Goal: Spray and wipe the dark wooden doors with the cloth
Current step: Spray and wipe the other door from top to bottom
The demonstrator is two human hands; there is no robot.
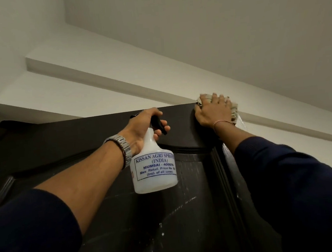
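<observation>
Head cam is looking way up at the top of the dark wooden door, with both arms stretched overhead. Left hand has its fingers curled round the neck of a white spray bottle, a couple of them hooked over the black trigger, so the bottle hangs just below that hand and right in front of the door's upper panel. You can read the label on it, "KISSAN AGRI" something, "(INDIA)", "MUMBAI". There's a metal watch on the left wrist. Over to the right of the bottle hand, and a bit higher, the right hand is spread pretty flat with fingers mostly straight, pressing a pale cloth against the door's top right corner; the cloth pokes out above the fingertips and past the far side of that hand. Thin bracelet on the right wrist, dark blue sleeves on both arms. Below the hands the door panel shows pale streaks and specks, can't tell if it's spray or dust. Above both hands it's just white stepped ceiling.
</observation>
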